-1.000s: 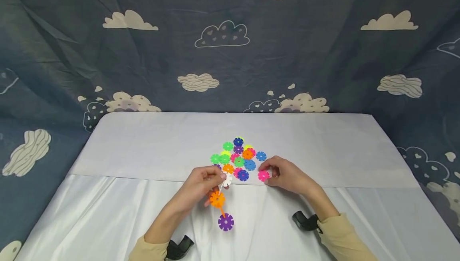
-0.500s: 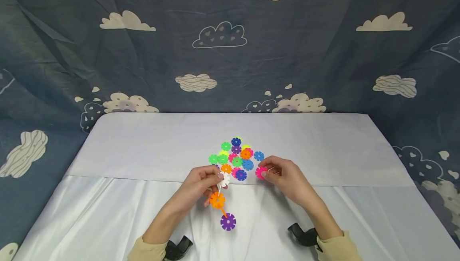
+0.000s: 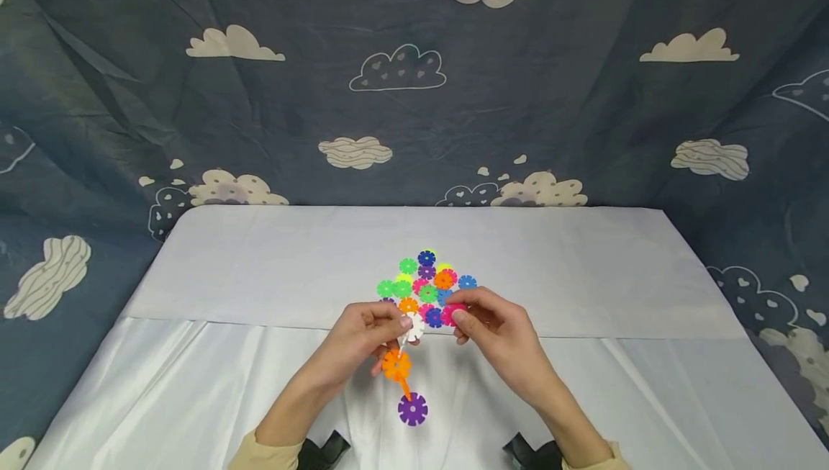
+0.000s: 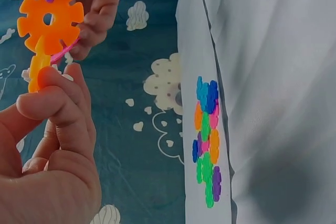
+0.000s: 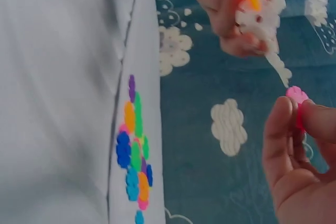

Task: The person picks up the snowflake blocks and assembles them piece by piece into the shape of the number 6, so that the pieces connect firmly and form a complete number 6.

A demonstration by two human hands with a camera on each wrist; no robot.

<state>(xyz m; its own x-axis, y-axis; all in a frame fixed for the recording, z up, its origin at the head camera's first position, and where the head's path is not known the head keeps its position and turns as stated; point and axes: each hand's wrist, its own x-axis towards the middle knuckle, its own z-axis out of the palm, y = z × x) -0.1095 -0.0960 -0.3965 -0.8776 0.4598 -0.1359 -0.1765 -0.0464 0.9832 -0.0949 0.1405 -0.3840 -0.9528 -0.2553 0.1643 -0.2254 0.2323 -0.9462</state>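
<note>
A chain of slotted snowflake discs hangs from my left hand [image 3: 363,333], whose thumb and fingers pinch it near its upper end. At that end is a white disc [image 3: 415,327]; below come an orange disc [image 3: 396,365] and a purple disc [image 3: 412,409]. My right hand [image 3: 501,330] pinches a pink disc [image 3: 452,314] between thumb and fingers, to the right of the white one. In the right wrist view the pink disc [image 5: 296,95] is at the tip of an edge-on white disc [image 5: 280,67]; I cannot tell whether they touch. Fingers partly cover both.
Behind the hands, several loose discs, among them a green disc [image 3: 408,266] and a blue disc [image 3: 467,282], lie grouped on the white-covered table [image 3: 259,261]. A dark cloud-patterned cloth [image 3: 401,9] hangs beyond. Black wrist mounts [image 3: 324,450] sit at the sleeves.
My right hand has lifted the pink disc and brought it left, close to the white disc. The left hand, still holding the chain, has shifted only slightly.
</note>
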